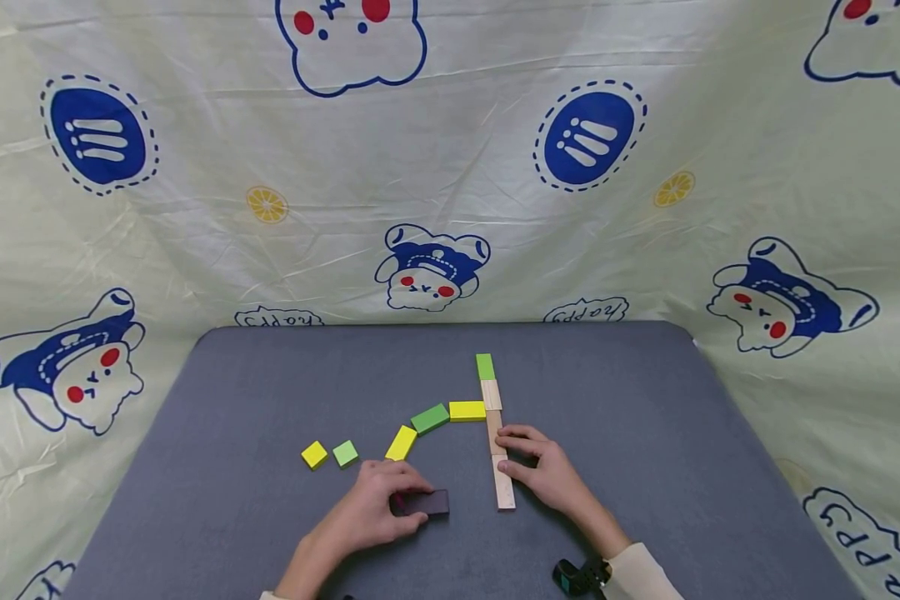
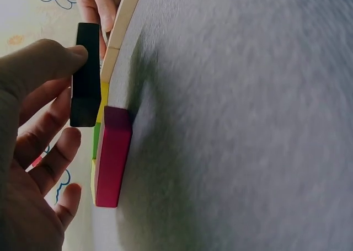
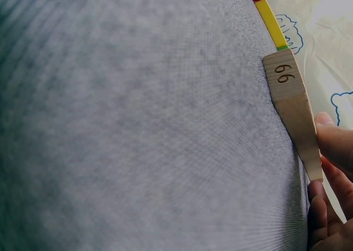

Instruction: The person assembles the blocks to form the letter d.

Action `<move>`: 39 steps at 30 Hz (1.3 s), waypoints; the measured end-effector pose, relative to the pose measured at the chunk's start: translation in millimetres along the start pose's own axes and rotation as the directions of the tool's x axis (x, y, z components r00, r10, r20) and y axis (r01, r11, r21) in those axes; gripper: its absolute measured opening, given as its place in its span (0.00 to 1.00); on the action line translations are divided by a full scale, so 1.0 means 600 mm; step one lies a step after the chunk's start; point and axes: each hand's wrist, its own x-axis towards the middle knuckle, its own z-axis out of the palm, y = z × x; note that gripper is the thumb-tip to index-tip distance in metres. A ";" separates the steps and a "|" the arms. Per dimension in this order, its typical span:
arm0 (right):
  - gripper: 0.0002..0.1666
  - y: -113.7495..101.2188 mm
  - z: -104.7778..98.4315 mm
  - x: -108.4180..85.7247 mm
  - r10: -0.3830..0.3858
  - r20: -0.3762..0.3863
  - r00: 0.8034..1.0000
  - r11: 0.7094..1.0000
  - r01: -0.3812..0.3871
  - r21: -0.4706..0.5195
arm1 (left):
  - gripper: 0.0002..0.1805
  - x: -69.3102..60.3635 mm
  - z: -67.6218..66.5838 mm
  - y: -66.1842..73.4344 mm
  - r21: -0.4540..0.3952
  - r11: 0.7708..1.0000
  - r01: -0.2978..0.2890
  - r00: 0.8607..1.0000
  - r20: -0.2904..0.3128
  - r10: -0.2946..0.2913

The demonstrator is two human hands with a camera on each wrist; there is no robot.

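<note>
My left hand (image 1: 381, 504) pinches a dark, nearly black block (image 2: 86, 77) between thumb and fingers, holding it above the cloth. Below it a magenta block (image 2: 113, 157) lies on the table; in the head view the hand hides most of it. With thumb and fingertips, my right hand (image 1: 551, 475) touches the straight row of plain wooden blocks (image 1: 505, 487) from its right side. The near block carries "66" on its end (image 3: 284, 73). A green block (image 1: 484, 367) tops the row. From the row a curve bends left: yellow block (image 1: 467, 411), green block (image 1: 430, 419), yellow block (image 1: 402, 443).
Left of the curve, a yellow cube (image 1: 314, 455) and a light green cube (image 1: 346, 453) lie apart on the grey tabletop (image 1: 607, 392). A patterned curtain (image 1: 450, 167) hangs behind and at the sides. The right wrist wears a black device (image 1: 581, 577).
</note>
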 end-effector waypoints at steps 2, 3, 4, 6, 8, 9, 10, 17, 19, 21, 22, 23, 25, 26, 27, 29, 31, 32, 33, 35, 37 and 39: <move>0.22 0.000 0.000 0.000 0.001 0.001 1.000 1.000 -0.001 0.001 | 0.15 0.002 0.004 0.002 -0.002 1.000 0.013 1.000 0.013 -0.013; 0.22 0.000 0.000 0.000 0.001 0.001 1.000 1.000 -0.001 0.003 | 0.15 0.003 0.006 0.003 0.003 1.000 0.020 1.000 0.020 -0.020; 0.22 0.000 0.000 0.000 0.005 0.002 1.000 1.000 -0.005 0.006 | 0.14 0.004 0.007 0.004 0.008 1.000 0.025 0.999 0.026 -0.025; 0.21 0.000 0.000 0.000 0.008 0.003 1.000 1.000 -0.008 0.009 | 0.14 0.006 0.010 0.006 0.015 0.999 0.031 0.999 0.037 -0.032; 0.21 0.001 0.000 0.000 0.008 0.004 1.000 1.000 -0.008 0.011 | 0.14 0.008 0.013 0.007 0.027 0.999 0.030 0.999 0.042 -0.031; 0.22 0.001 0.000 0.000 0.008 0.006 1.000 1.000 -0.008 0.011 | 0.14 0.008 0.014 0.007 0.033 0.999 0.028 0.999 0.043 -0.029; 0.21 0.001 0.000 0.000 0.007 0.006 1.000 1.000 -0.007 0.010 | 0.14 0.009 0.015 0.007 0.042 0.999 0.021 0.999 0.043 -0.023; 0.21 0.001 -0.001 -0.001 0.002 0.005 1.000 1.000 -0.002 0.017 | 0.14 0.011 0.019 0.010 0.131 0.991 0.007 0.998 0.054 -0.014; 0.21 0.001 -0.001 -0.001 0.000 0.004 1.000 1.000 0.000 0.018 | 0.14 0.012 0.020 0.011 0.155 0.988 -0.004 0.999 0.053 -0.004; 0.21 0.001 0.000 0.000 0.005 0.003 1.000 1.000 -0.005 0.019 | 0.14 0.013 0.022 0.012 0.176 0.984 -0.013 0.999 0.053 0.004; 0.21 0.001 0.000 0.000 0.006 0.002 1.000 1.000 -0.006 0.019 | 0.14 0.013 0.022 0.013 0.185 0.983 -0.016 0.998 0.056 0.006; 0.21 0.001 0.001 0.000 0.006 0.001 1.000 1.000 -0.006 0.021 | 0.14 0.014 0.022 0.013 0.192 0.981 -0.019 0.998 0.057 0.009; 0.21 0.000 0.001 0.000 0.009 -0.001 1.000 1.000 -0.009 0.023 | 0.14 0.015 0.023 0.015 0.201 0.980 -0.018 0.998 0.066 0.005; 0.21 0.000 0.001 0.001 0.010 -0.002 1.000 1.000 -0.010 0.022 | 0.13 0.016 0.023 0.016 0.202 0.979 -0.014 0.997 0.073 0.000; 0.21 0.000 0.001 0.001 0.009 -0.003 1.000 1.000 -0.009 0.022 | 0.13 0.017 0.023 0.017 0.204 0.979 -0.011 0.997 0.080 -0.006; 0.21 0.001 0.002 0.001 0.010 -0.005 1.000 1.000 -0.010 0.017 | 0.13 0.018 0.022 0.018 0.201 0.980 0.001 0.995 0.099 -0.022; 0.21 0.001 0.002 0.001 0.010 -0.007 1.000 1.000 -0.010 0.010 | 0.13 0.020 0.022 0.019 0.199 0.980 0.013 0.993 0.116 -0.037; 0.21 0.001 0.002 0.000 0.008 -0.008 1.000 1.000 -0.008 0.005 | 0.13 0.020 0.022 0.020 0.198 0.980 0.018 0.991 0.123 -0.043; 0.21 0.001 0.002 0.000 0.009 -0.009 1.000 1.000 -0.009 0.001 | 0.13 0.021 0.021 0.020 0.197 0.980 0.022 0.991 0.129 -0.048; 0.21 0.001 0.003 0.001 0.010 -0.011 1.000 1.000 -0.010 -0.006 | 0.13 0.022 0.021 0.021 0.198 0.980 0.026 0.989 0.136 -0.054; 0.21 0.001 0.003 0.001 0.013 -0.012 1.000 1.000 -0.013 -0.006 | 0.13 0.023 0.021 0.021 0.197 0.980 0.031 0.988 0.140 -0.060; 0.21 0.000 0.003 0.001 0.019 -0.011 1.000 1.000 -0.019 -0.008 | 0.13 0.024 0.020 0.021 0.197 0.980 0.033 0.988 0.142 -0.062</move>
